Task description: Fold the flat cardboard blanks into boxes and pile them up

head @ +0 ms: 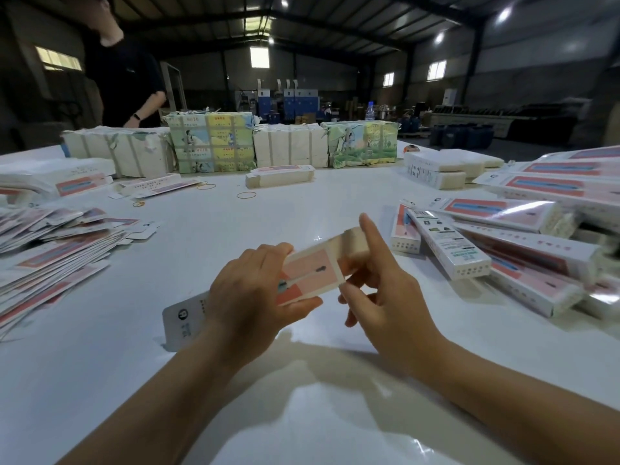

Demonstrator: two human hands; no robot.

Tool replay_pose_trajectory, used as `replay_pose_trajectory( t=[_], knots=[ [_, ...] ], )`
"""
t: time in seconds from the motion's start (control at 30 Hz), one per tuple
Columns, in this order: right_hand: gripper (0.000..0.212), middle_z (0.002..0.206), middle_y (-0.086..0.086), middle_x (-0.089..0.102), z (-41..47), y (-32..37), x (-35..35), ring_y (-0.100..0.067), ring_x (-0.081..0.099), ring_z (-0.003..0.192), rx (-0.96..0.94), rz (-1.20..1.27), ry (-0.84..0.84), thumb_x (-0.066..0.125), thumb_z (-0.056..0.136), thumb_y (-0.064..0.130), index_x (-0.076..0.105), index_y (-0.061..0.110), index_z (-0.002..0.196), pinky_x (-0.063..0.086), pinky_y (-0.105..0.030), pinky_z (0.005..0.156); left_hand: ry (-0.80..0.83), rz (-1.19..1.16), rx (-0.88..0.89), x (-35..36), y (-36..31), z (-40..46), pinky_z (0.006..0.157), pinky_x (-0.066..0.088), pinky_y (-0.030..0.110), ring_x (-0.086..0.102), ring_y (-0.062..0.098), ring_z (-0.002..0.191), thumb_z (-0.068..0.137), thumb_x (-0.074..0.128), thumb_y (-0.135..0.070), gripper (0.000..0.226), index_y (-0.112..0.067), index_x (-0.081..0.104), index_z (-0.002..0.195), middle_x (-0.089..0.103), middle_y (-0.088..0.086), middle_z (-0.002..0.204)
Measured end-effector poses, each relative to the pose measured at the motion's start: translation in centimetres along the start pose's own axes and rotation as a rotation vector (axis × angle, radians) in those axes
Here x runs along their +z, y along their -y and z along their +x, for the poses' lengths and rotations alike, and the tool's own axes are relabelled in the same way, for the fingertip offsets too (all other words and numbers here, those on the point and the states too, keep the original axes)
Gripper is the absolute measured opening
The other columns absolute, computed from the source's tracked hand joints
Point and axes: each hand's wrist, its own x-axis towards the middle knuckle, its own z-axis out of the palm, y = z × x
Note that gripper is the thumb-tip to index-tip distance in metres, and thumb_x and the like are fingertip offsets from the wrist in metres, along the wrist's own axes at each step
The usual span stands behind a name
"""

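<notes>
Box (pixel 312 273) slants between left hand (pixel 250 297) and right hand (pixel 385 297).

left hand (pixel 250 290) gripping a half-folded box (pixel 313 271) above white table (pixel 235 414), right hand (pixel 385 297) at its far end flap, index finger raised. flat blanks (pixel 50 250) left of grip, folded boxes (pixel 523 243) right.
</notes>
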Motion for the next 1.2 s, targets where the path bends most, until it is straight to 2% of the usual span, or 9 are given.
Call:
replay_pose_trajectory(
  t=[0.27,0.5,0.57,0.67,0.8,0.9,1.03,1.1,1.2],
  knots=[
    [0.051,0.096,0.007,0.055,0.1,0.0,0.1,-0.016,0.056,0.074,0.019,0.079,0.039,0.05,0.086,-0.011,0.06,0.029,0.117,0.053,-0.025,0.05,0.02,0.025,-0.012,0.2,-0.2,0.0,0.051,0.047,0.03,0.06,0.024,0.065,0.068,0.068,-0.054,0.064,-0.005,0.062,0.109,0.067,0.009,0.088],
    [0.048,0.097,0.014,0.054,0.5,-0.3,0.1,-0.008,0.052,0.079,0.012,-0.042,0.112,0.05,0.089,-0.003,0.061,0.037,0.113,0.04,-0.014,0.067,0.043,0.041,-0.067,0.5,-0.6,0.1,0.051,0.048,0.034,0.061,0.03,0.065,0.06,0.085,-0.042,0.061,-0.005,0.065,0.104,0.067,0.009,0.085],
    [0.036,0.107,0.007,0.051,0.6,-0.3,-0.1,-0.005,0.049,0.086,-0.056,-0.276,0.023,0.056,0.088,0.011,0.062,0.024,0.121,0.039,-0.015,0.073,0.052,0.04,-0.094,0.5,-0.7,0.1,0.054,0.047,0.035,0.061,0.03,0.069,0.063,0.082,-0.044,0.06,-0.007,0.064,0.107,0.066,0.008,0.087],
    [0.064,0.134,-0.008,0.037,1.3,-1.0,-1.1,-0.013,0.037,0.12,-0.113,-0.475,-0.201,0.065,0.08,0.029,0.041,0.022,0.139,0.034,-0.023,0.098,0.043,0.015,-0.137,0.4,-0.8,0.2,0.059,0.046,0.034,0.059,0.028,0.077,0.07,0.073,-0.051,0.06,-0.011,0.061,0.113,0.065,0.005,0.094],
    [0.098,0.132,-0.002,0.053,2.4,-0.8,-1.3,-0.016,0.059,0.112,0.529,0.516,-0.014,0.082,0.062,0.02,0.025,0.035,0.141,0.049,-0.037,0.086,0.032,-0.001,-0.135,0.6,-1.1,0.1,0.059,0.04,0.029,0.059,0.025,0.078,0.071,0.07,-0.054,0.062,-0.012,0.06,0.115,0.064,0.003,0.095],
    [0.051,0.098,-0.011,0.07,2.6,-1.3,-0.9,-0.023,0.07,0.087,0.671,0.914,0.1,0.07,0.065,-0.001,0.055,0.008,0.113,0.057,-0.031,0.071,0.06,-0.01,-0.112,1.1,-1.7,0.1,0.061,0.037,0.029,0.058,0.024,0.081,0.071,0.062,-0.061,0.064,-0.014,0.059,0.116,0.063,0.002,0.095],
    [0.022,0.092,-0.008,0.067,1.3,-0.9,-0.3,-0.007,0.065,0.079,0.345,0.347,0.053,0.056,0.089,0.0,0.061,0.006,0.109,0.049,-0.012,0.064,0.062,-0.003,-0.103,1.3,-2.0,0.1,0.057,0.034,0.027,0.058,0.023,0.074,0.072,0.058,-0.061,0.064,-0.012,0.059,0.112,0.063,0.003,0.09],
    [0.029,0.092,0.002,0.056,0.6,-0.8,0.4,-0.003,0.05,0.074,0.102,-0.229,0.077,0.049,0.095,0.01,0.052,0.005,0.124,0.038,-0.006,0.064,0.064,0.035,-0.097,1.3,-2.4,0.2,0.054,0.033,0.026,0.059,0.025,0.069,0.072,0.055,-0.061,0.063,-0.008,0.062,0.106,0.064,0.006,0.085],
    [0.044,0.098,0.008,0.047,0.1,-0.9,1.2,0.0,0.041,0.08,0.06,-0.371,0.139,0.042,0.099,0.019,0.035,0.011,0.142,0.032,-0.01,0.069,0.059,0.081,-0.064,1.4,-2.6,0.1,0.048,0.038,0.028,0.06,0.031,0.06,0.072,0.052,-0.057,0.061,-0.002,0.065,0.095,0.064,0.012,0.076]
  ],
)
